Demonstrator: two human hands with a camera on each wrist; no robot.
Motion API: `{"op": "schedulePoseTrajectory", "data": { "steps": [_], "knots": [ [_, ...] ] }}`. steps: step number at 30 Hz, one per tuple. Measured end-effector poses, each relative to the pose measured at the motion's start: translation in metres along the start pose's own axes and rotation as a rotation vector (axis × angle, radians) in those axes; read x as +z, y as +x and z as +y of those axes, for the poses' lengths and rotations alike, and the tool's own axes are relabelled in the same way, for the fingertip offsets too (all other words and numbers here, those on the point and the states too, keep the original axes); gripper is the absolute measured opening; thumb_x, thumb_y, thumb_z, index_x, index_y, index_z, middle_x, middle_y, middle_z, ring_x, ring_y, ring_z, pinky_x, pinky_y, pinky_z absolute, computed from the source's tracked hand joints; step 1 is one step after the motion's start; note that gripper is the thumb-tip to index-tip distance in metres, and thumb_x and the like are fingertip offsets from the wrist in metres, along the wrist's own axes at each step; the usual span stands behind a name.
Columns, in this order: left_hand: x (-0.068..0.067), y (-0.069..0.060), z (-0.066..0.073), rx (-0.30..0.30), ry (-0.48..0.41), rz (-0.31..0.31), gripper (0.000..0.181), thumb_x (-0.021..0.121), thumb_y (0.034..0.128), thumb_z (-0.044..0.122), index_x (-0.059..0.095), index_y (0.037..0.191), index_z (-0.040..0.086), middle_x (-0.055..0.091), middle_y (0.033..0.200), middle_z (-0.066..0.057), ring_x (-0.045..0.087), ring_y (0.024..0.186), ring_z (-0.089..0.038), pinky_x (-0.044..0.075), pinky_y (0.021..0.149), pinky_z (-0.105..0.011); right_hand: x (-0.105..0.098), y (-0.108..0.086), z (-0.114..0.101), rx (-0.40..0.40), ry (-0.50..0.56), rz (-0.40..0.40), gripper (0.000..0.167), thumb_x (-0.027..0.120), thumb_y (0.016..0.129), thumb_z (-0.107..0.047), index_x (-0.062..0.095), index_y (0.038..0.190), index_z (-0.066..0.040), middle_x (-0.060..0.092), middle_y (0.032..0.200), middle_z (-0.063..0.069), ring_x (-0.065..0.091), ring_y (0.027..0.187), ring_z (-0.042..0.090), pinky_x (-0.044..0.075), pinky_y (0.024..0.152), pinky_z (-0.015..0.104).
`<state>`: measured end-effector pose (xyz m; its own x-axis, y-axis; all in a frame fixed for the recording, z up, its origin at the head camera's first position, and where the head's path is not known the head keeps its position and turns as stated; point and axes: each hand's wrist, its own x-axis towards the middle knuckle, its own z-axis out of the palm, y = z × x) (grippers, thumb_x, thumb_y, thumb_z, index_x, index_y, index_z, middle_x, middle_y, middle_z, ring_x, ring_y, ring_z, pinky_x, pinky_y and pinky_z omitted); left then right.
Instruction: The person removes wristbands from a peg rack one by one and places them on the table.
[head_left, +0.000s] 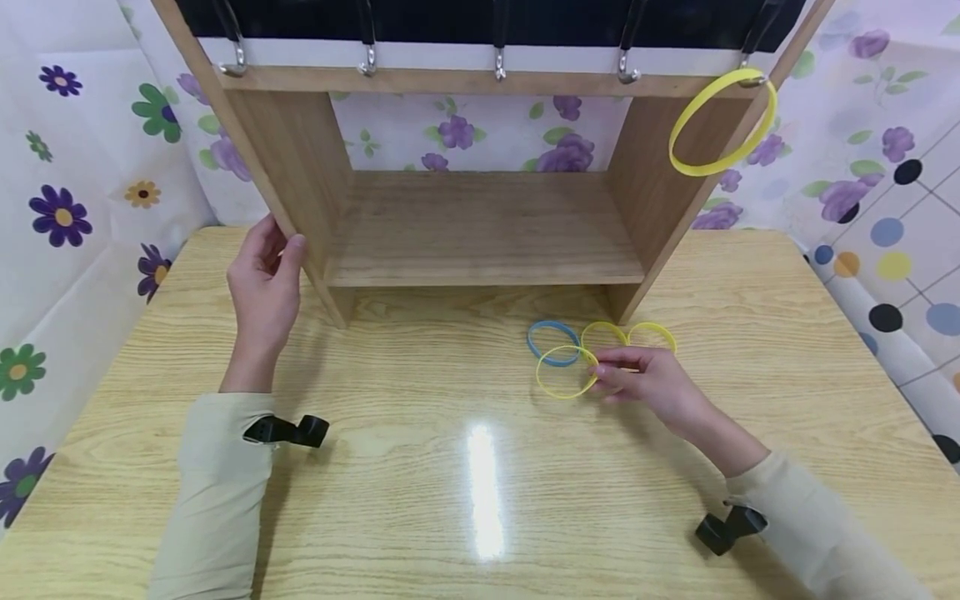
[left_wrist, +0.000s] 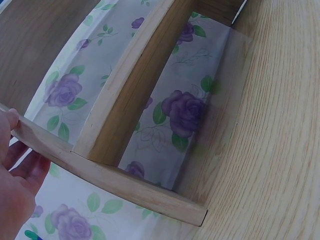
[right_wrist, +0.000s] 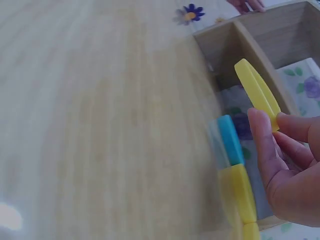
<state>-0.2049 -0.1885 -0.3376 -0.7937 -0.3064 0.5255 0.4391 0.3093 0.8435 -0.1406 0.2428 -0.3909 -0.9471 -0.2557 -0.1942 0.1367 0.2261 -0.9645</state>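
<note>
Within right grip (head_left: 654,385), yellow ring (right_wrist: 257,91); hooks (head_left: 499,67), head view only.

Shelf (head_left: 487,229) partly outside head view

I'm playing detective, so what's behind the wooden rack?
Behind the wooden rack, a purple-flowered backdrop shows through its openings. The rest is covered, so I can't tell what's there.

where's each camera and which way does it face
Head-worn, forward and down at the wooden shelf; left hand, right hand, sleeves show.
On the left wrist, facing shelf edge and tabletop; left hand shows.
On the right wrist, facing the held yellow ring; both hands show, the left partly.
Head and right-wrist views share the blue ring.
</note>
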Motion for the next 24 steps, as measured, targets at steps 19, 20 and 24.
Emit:
{"op": "schedulePoseTrajectory", "data": {
  "steps": [19, 20, 24],
  "knots": [
    [-0.001, 0.0, -0.002, 0.015, -0.026, -0.007, 0.034, 0.056, 0.0966, 0.003, 0.057, 0.131, -0.001, 0.064, 0.121, -0.014, 0.061, 0.105, -0.012, 0.048, 0.086, -0.024, 0.01, -0.001, 0.011, 0.074, -0.017, -0.091, 0.038, 0.062, 0.093, -0.001, 0.052, 0.123, 0.019, 0.067, 0.102, 0.018, 0.07, 0.081, 0.018, 0.056, 0.072, 0.033],
    [-0.001, 0.0, -0.002, 0.016, -0.029, -0.009, 0.034, 0.056, 0.0966, 0.003, 0.057, 0.131, -0.001, 0.064, 0.121, -0.014, 0.061, 0.106, -0.012, 0.048, 0.087, -0.024, 0.011, -0.001, 0.011, 0.081, -0.019, -0.086, 0.038, 0.062, 0.093, -0.002, 0.053, 0.123, 0.019, 0.067, 0.101, 0.017, 0.07, 0.08, 0.018, 0.056, 0.072, 0.033],
    [-0.001, 0.0, -0.002, 0.016, -0.041, -0.011, 0.034, 0.056, 0.0964, 0.004, 0.058, 0.13, -0.001, 0.064, 0.121, -0.014, 0.061, 0.107, -0.014, 0.048, 0.088, -0.025, 0.012, 0.0, 0.011, 0.085, -0.04, -0.082, 0.038, 0.062, 0.093, -0.003, 0.053, 0.124, 0.018, 0.068, 0.098, 0.017, 0.069, 0.08, 0.018, 0.057, 0.07, 0.034]
  ]
}}
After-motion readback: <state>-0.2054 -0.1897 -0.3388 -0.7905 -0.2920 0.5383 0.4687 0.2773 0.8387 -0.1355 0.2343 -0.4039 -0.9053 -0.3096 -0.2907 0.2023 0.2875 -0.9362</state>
